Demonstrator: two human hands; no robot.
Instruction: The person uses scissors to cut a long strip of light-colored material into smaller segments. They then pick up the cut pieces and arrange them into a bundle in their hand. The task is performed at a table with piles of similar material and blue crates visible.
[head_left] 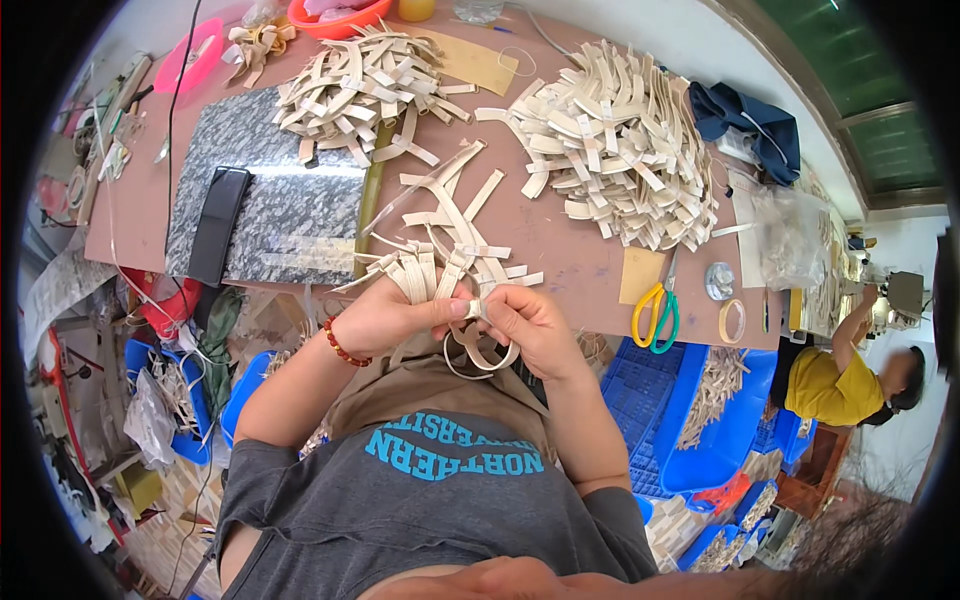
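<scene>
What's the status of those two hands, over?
Left hand gripping strap bunch, fingertips at looped strap. Right hand pinching same loop. Loose straps lie just beyond the hands.

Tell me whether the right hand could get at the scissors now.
Probably yes: nothing blocks the right hand from the scissors at the table edge. That hand pinches a cream strap, though, so it likely needs freeing first.

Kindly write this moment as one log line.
left hand: holds strap bundle | right hand: pinches looped strap | scissors: on table
</scene>
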